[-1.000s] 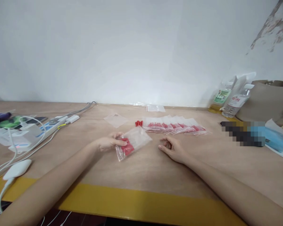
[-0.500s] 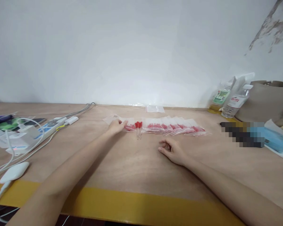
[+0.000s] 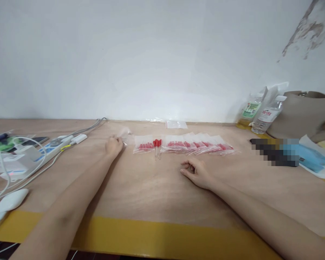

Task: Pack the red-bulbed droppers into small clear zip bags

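Note:
My left hand (image 3: 114,145) has its fingers closed at the near left side of a crumpled clear plastic bag (image 3: 126,135) and seems to grip it. Just right of that bag lies a small zip bag (image 3: 144,141) with several red pieces in it. Beside it is a loose bunch of slender red-headed pieces (image 3: 157,143) with thin, pale stems; their exact kind is too small to tell. A row of overlapping zip bags (image 3: 197,141) with red contents stretches to the right. My right hand (image 3: 196,172) rests on the table in front of them, loosely curled, thumb and fingers apart, holding nothing visible.
A flat zip bag (image 3: 177,124) lies by the wall. On the left are a power strip (image 3: 52,146), white chargers (image 3: 18,164) and cables. Two bottles (image 3: 268,115), a beige bag (image 3: 303,115) and a blue packet (image 3: 311,155) stand or lie at right.
My left hand has moved left, off the zip bag with red pieces, to the crumpled clear bag. My right hand stays in place. The view has shifted slightly.

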### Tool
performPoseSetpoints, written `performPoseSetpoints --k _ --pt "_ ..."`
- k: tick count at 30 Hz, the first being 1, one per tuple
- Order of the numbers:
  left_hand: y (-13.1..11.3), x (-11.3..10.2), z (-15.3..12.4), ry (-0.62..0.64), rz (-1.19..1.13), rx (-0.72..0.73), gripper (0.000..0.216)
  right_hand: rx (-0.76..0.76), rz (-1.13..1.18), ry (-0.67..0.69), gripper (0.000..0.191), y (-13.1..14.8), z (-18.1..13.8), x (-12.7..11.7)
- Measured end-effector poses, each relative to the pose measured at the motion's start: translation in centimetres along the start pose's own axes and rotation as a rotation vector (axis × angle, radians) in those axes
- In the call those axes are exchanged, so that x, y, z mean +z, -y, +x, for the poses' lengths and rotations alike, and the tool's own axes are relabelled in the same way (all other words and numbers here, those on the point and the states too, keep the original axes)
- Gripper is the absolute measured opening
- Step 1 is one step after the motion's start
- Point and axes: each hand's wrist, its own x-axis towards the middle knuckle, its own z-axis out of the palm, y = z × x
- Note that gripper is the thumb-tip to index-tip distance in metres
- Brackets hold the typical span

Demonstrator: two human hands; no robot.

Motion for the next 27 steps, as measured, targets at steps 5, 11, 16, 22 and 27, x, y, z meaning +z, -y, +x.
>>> performPoseSetpoints --k 5,11,16,22,27 --pt "-1.7 -4.4 -4.2 -0.081 -0.018 0.188 0.031 -0.007 0.039 -0.033 0.017 0.0 0.1 0.2" --pt "-6.8 -5.9 -12.5 0.278 -0.619 0.245 0.033 0.021 0.143 -0.074 0.019 0.7 0.2 -0.4" --pt "-9.5 -2.8 -16.2 0.559 -1.214 -0.074 0.031 0.161 0.503 0.095 0.034 2.3 0.1 -1.9" --pt "-10.2 -2.2 -17.3 1.068 -1.569 -0.019 0.030 0.299 0.813 0.208 0.044 3.2 0.3 -1.7" --pt "-10.3 -3.0 -16.5 1.292 -1.712 0.023 0.050 0.207 0.887 0.212 0.046 2.9 0.6 -1.5"
